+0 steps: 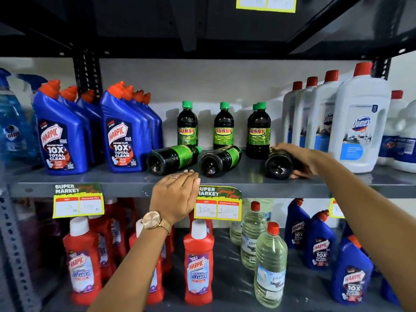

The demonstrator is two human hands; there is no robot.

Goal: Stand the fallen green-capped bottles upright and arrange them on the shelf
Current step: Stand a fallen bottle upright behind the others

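Note:
Three dark green-capped bottles lie on their sides on the grey shelf (126, 180), bases toward me: a left fallen bottle (172, 158), a middle fallen bottle (219, 161) and a right fallen bottle (279, 164). My right hand (299, 159) wraps over the right fallen bottle and grips it. My left hand (177, 194) hovers at the shelf's front edge, between the left and middle fallen bottles, fingers together and holding nothing. Behind them stand upright green-capped bottles: one at the left (187, 123), one in the middle (223, 126), and a pair at the right (258, 130).
Blue Harpic bottles (122, 129) crowd the shelf's left side, white Domex bottles (360, 122) its right. Price tags (218, 203) hang from the front edge. The lower shelf holds red Harpic bottles (198, 264), clear bottles (270, 266) and more blue ones.

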